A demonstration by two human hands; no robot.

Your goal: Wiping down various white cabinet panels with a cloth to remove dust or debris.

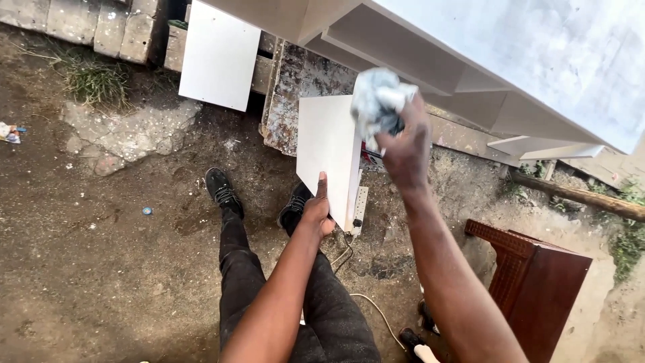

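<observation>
Left hand fingers grip the white panel steady; right hand, at one o'clock, clutches the crumpled rag; wipe evenly along the edge.

Outdoor yard, daylight, soft shadows. Bare dirt ground, damp-looking and littered with small scraps. Cracked concrete patch with a grass tuft beside it. Concrete blocks along the top edge. White panel leaning against a paint-spattered board. Large white shelving unit at upper right. Dark red wooden stool at lower right. Wooden pole lying beyond it, with weeds nearby.
</observation>
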